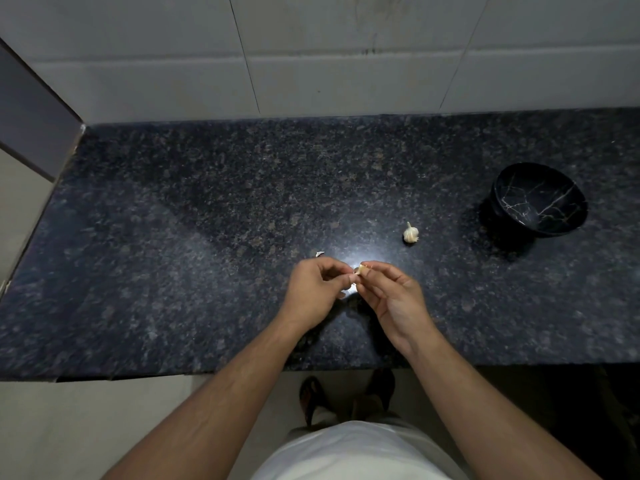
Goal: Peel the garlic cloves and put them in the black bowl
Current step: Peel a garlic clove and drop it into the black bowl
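Observation:
My left hand (313, 291) and my right hand (393, 296) meet above the middle of the dark granite counter (207, 220). Between their fingertips they pinch one small pale garlic clove (362, 270). A garlic bulb (410, 233) lies on the counter beyond my right hand. Far right stands the black bowl (540, 199) with thin white veins; I see nothing inside it. A scrap of white garlic skin (319, 253) lies just past my left hand.
A tiled wall (311, 64) runs behind the counter, and a dark panel (31, 112) closes its left end. The counter's front edge is below my forearms, with floor and my sandalled feet (346, 396) under it.

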